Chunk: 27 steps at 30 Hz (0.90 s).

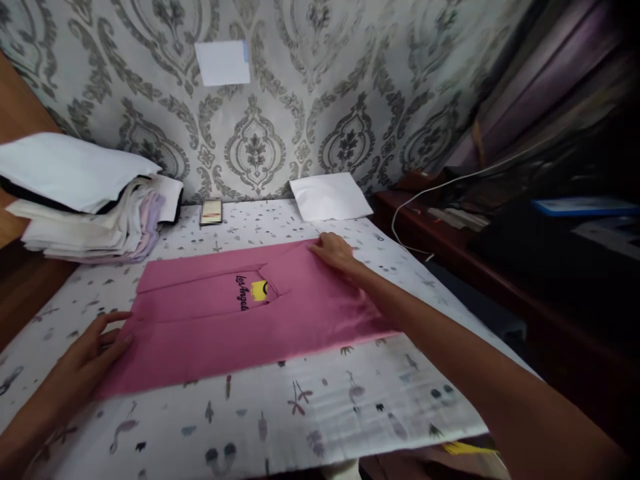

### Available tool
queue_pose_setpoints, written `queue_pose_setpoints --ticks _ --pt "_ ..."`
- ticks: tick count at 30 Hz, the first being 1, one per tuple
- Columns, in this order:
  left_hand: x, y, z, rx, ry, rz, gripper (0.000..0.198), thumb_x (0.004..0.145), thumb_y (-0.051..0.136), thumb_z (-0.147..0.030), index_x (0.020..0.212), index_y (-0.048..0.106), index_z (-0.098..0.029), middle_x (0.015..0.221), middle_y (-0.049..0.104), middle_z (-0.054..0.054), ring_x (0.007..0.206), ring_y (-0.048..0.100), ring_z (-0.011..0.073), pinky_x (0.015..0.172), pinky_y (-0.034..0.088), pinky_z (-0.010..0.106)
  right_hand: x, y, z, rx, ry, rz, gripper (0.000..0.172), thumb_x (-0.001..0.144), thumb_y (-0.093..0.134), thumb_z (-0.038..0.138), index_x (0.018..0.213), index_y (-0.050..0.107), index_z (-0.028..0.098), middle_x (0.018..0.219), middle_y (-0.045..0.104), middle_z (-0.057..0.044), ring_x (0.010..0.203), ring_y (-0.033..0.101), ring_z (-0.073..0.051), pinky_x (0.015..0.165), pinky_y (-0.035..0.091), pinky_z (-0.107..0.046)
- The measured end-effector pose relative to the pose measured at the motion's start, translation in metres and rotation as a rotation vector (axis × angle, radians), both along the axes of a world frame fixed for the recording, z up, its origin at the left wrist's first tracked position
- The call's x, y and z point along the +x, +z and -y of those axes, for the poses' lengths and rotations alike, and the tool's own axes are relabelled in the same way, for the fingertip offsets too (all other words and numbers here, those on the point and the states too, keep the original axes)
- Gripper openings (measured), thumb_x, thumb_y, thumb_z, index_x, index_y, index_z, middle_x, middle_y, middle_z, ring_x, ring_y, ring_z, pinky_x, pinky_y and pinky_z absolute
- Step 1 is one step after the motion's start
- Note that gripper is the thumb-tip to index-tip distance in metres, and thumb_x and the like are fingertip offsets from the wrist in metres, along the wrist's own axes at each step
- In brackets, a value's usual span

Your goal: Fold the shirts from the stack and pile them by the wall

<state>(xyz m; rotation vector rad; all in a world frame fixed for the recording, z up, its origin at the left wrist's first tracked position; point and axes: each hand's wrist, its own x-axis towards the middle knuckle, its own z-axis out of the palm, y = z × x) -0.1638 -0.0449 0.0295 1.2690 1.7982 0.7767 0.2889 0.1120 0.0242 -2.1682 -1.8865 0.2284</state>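
Observation:
A pink T-shirt (200,347) lies spread on the patterned white cloth, its sides folded inward in long panels. Between the panels show dark "Los Angele…" lettering and a yellow patch (259,291). My left hand (95,350) rests at the shirt's left edge, fingers apart, fingertips touching the fabric. At the far edge, right of the lettering, my right hand (334,252) has its fingers bunched on the pink fabric. My right forearm crosses over the shirt's right end and hides part of it.
Folded clothes (95,223) are stacked at the left, topped by a white packet (75,170). Along the wall are a small framed card (211,212) and a white sheet (330,197). A white cable (450,181) hangs over the dark red furniture (425,220) at right.

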Motion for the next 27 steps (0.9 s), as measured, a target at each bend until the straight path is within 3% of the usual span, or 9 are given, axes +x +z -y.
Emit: queue_pose_setpoints --ticks 5,8,11,14,18,23,27 --pt "0.0016 -0.0012 0.0009 0.074 -0.021 -0.059 0.083 0.061 0.07 -0.081 0.119 0.054 -0.024 0.09 0.073 0.004 0.085 0.068 0.0237 0.065 0.053 0.028 -0.0029 -0.012 -0.0003 0.04 0.026 0.009 0.018 0.095 0.045 0.025 0.097 0.061 0.018 0.104 0.07 -0.013 0.095 0.062 -0.024 0.078 0.044 -0.033" --pt "0.0023 -0.0036 0.0005 0.14 -0.061 -0.157 0.079 0.07 0.06 -0.081 0.124 0.052 -0.023 0.08 0.068 0.002 0.073 0.063 0.0215 0.057 0.047 0.026 -0.0016 -0.0105 0.003 0.066 0.002 0.001 0.022 0.099 0.04 0.029 0.108 0.057 0.019 0.096 0.071 -0.013 0.088 0.063 -0.027 0.074 0.044 -0.035" --pt "-0.0016 -0.0043 -0.0015 0.109 -0.104 -0.174 0.076 0.077 0.056 -0.078 0.128 0.049 -0.022 0.087 0.069 0.003 0.075 0.062 0.0209 0.062 0.048 0.028 -0.0025 -0.0072 -0.0002 0.084 -0.036 -0.011 0.024 0.101 0.036 0.031 0.114 0.053 0.02 0.093 0.07 -0.015 0.086 0.064 -0.03 0.073 0.044 -0.037" --pt "-0.0052 -0.005 -0.0039 0.074 -0.091 -0.126 0.075 0.076 0.06 -0.076 0.127 0.049 -0.023 0.093 0.069 0.004 0.08 0.064 0.0223 0.065 0.049 0.029 -0.004 -0.0055 -0.0053 0.074 -0.051 0.003 0.026 0.102 0.033 0.03 0.116 0.051 0.019 0.1 0.07 -0.018 0.089 0.066 -0.032 0.078 0.044 -0.042" --pt "-0.0043 -0.0059 -0.0059 0.091 -0.086 -0.142 0.076 0.073 0.061 -0.077 0.125 0.051 -0.022 0.085 0.068 0.003 0.075 0.062 0.0212 0.062 0.048 0.027 -0.0037 -0.0061 -0.0069 0.016 0.023 0.104 0.027 0.102 0.03 0.024 0.116 0.052 0.017 0.112 0.068 -0.022 0.095 0.066 -0.034 0.082 0.044 -0.045" --pt "-0.0001 -0.0003 -0.0068 0.264 -0.033 -0.213 0.071 0.075 0.058 -0.076 0.122 0.054 -0.023 0.084 0.065 0.001 0.076 0.061 0.0201 0.061 0.046 0.025 0.0003 -0.0098 -0.0063 0.005 0.028 0.176 0.029 0.102 0.03 0.025 0.116 0.054 0.017 0.116 0.069 -0.019 0.096 0.065 -0.031 0.079 0.045 -0.041" --pt "0.0018 0.0026 -0.0058 0.208 -0.084 -0.35 0.066 0.075 0.057 -0.073 0.116 0.059 -0.022 0.085 0.067 0.002 0.075 0.063 0.0215 0.063 0.048 0.028 0.0046 -0.0106 -0.0027 0.028 0.025 0.129 0.03 0.101 0.034 0.028 0.115 0.059 0.019 0.118 0.068 -0.016 0.098 0.064 -0.031 0.079 0.044 -0.04"
